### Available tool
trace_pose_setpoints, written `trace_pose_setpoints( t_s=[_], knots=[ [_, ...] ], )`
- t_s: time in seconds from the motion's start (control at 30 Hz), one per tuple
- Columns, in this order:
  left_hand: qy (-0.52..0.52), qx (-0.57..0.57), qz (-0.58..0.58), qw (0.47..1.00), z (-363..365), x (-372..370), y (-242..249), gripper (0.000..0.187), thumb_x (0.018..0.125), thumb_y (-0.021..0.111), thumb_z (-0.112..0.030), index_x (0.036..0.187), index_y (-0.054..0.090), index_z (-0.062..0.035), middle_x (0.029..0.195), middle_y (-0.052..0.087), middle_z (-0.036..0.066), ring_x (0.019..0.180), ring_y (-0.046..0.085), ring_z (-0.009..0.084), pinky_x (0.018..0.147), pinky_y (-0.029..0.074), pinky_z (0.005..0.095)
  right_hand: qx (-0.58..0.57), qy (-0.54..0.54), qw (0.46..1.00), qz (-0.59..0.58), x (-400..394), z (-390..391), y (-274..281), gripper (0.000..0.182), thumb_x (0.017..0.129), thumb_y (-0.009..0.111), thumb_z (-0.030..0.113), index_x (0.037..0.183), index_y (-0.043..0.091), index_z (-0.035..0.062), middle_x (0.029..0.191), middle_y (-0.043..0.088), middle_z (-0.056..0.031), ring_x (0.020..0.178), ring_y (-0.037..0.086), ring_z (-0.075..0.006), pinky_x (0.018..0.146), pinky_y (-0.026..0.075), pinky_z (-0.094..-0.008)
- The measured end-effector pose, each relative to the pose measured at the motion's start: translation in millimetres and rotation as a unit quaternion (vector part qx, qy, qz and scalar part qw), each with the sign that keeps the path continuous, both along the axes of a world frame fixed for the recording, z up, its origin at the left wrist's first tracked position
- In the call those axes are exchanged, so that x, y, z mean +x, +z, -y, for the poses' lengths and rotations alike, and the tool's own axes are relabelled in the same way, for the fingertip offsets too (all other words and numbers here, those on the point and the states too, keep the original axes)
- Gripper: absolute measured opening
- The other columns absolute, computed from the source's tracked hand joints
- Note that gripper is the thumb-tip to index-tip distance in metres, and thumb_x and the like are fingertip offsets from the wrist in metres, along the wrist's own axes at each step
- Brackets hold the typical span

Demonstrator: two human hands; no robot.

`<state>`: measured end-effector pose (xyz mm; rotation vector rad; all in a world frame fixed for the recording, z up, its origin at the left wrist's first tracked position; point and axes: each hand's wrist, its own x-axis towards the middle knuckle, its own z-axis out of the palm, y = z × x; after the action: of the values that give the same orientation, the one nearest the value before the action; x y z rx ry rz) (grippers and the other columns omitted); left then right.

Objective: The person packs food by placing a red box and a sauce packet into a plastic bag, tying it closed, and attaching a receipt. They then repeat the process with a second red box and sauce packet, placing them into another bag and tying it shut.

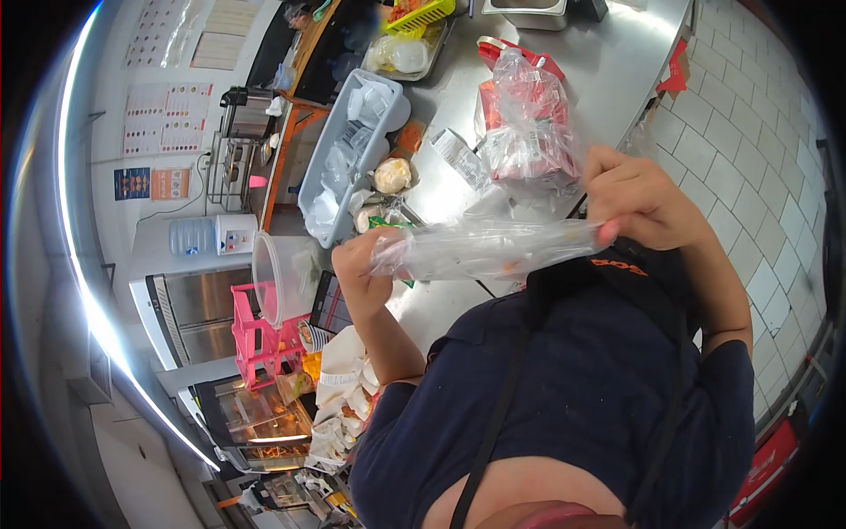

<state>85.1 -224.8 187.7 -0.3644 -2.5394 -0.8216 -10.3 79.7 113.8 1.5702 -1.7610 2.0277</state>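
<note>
A clear plastic bag is stretched sideways between my two hands, in front of my dark shirt. My left hand is closed round its left end, and the plastic bunches over the fingers. At the other end, my right hand pinches the bag with its fingers curled. Just beyond the bag, on the steel table, a red package in clear plastic stands beside a printed paper slip. Whether anything lies inside the stretched bag I cannot make out.
A grey-blue bin of clear plastic containers lies left of the steel table. Near it are a wrapped pale round item and a yellow basket. A pink rack and a white-rimmed tub stand at left.
</note>
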Motion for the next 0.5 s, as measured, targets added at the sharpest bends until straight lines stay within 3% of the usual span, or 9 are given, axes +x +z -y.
trace_pose_setpoints(
  t_s=[0.1,0.17,0.2,0.23,0.27,0.33,0.4,0.43,0.5],
  knots=[
    [-0.015,0.038,0.063,0.997,14.6,-11.4,5.2,0.021,0.076,0.053,-0.009,0.084,0.061,0.0086,0.070,0.063,0.013,0.062,0.062,0.0174,0.057,0.048,0.0255,-0.059,0.059,0.993,0.088,-6.5,-12.9,1.0,0.032,0.080,0.059,0.033,0.062,0.056,0.0064,0.065,0.055,-0.0011,0.068,0.045,-0.0186,0.068,0.036,-0.0310],
    [-0.044,0.373,0.026,0.927,15.0,-22.8,-1.3,0.027,0.078,0.052,-0.010,0.096,0.056,0.0100,0.081,0.063,0.016,0.069,0.063,0.0214,0.061,0.050,0.0290,-0.093,0.101,0.984,0.114,-11.4,-13.9,14.5,0.034,0.079,0.059,0.035,0.060,0.056,0.0066,0.069,0.057,-0.0020,0.071,0.047,-0.0184,0.069,0.037,-0.0306],
    [-0.084,0.389,0.089,0.913,14.3,-24.2,4.4,0.037,0.082,0.055,-0.019,0.105,0.050,0.0083,0.089,0.060,0.019,0.079,0.061,0.0267,0.067,0.052,0.0331,-0.100,0.030,0.986,0.131,-11.0,-10.8,26.1,0.029,0.075,0.063,0.032,0.067,0.058,0.0049,0.077,0.058,-0.0034,0.073,0.049,-0.0195,0.070,0.039,-0.0314],
    [-0.079,0.397,0.075,0.911,10.0,-23.9,9.7,0.037,0.082,0.055,-0.019,0.105,0.050,0.0083,0.089,0.060,0.019,0.079,0.061,0.0267,0.067,0.052,0.0331,-0.106,-0.039,0.983,0.144,-11.6,-6.5,38.8,0.027,0.071,0.066,0.029,0.074,0.059,0.0032,0.085,0.060,-0.0048,0.075,0.051,-0.0206,0.071,0.040,-0.0321],
    [-0.085,0.443,0.087,0.888,1.9,-23.2,14.9,0.036,0.081,0.054,-0.018,0.106,0.049,0.0081,0.087,0.061,0.018,0.076,0.062,0.0257,0.067,0.052,0.0354,-0.095,-0.025,0.986,0.133,-14.8,-2.0,53.6,0.027,0.071,0.066,0.029,0.074,0.059,0.0032,0.085,0.060,-0.0048,0.075,0.051,-0.0206,0.071,0.040,-0.0321],
    [-0.080,0.496,0.071,0.862,-13.3,-18.2,28.4,0.035,0.081,0.053,-0.016,0.106,0.049,0.0078,0.085,0.061,0.018,0.073,0.063,0.0248,0.067,0.052,0.0376,-0.091,-0.042,0.995,0.018,-19.5,13.7,85.7,0.033,0.070,0.068,0.026,0.090,0.060,0.0017,0.095,0.060,-0.0078,0.084,0.056,-0.0229,0.078,0.041,-0.0335],
    [0.011,0.646,0.105,0.756,-22.9,-11.9,42.1,0.036,0.081,0.054,-0.023,0.105,0.050,0.0035,0.077,0.060,0.011,0.069,0.062,0.0206,0.061,0.052,0.0353,-0.020,-0.040,0.998,-0.044,-10.8,42.6,111.8,0.037,0.070,0.068,0.023,0.098,0.057,0.0019,0.093,0.060,-0.0082,0.082,0.056,-0.0226,0.077,0.041,-0.0317],
    [0.020,0.652,0.077,0.754,-21.8,-8.7,41.9,0.036,0.081,0.054,-0.023,0.105,0.050,0.0035,0.077,0.060,0.011,0.069,0.062,0.0206,0.061,0.052,0.0353,0.041,-0.065,0.992,-0.096,-5.0,56.3,121.9,0.044,0.070,0.068,0.020,0.107,0.053,0.0022,0.090,0.060,-0.0085,0.079,0.056,-0.0222,0.077,0.041,-0.0299],
    [-0.114,0.716,0.115,0.679,-15.2,0.5,37.3,0.033,0.078,0.061,-0.024,0.100,0.051,-0.0013,0.067,0.056,0.003,0.061,0.058,0.0141,0.053,0.047,0.0303,0.096,0.011,0.994,-0.053,4.6,80.2,131.3,0.038,0.072,0.066,0.015,0.105,0.055,0.0010,0.090,0.060,-0.0085,0.079,0.056,-0.0204,0.075,0.042,-0.0287]
  ],
)
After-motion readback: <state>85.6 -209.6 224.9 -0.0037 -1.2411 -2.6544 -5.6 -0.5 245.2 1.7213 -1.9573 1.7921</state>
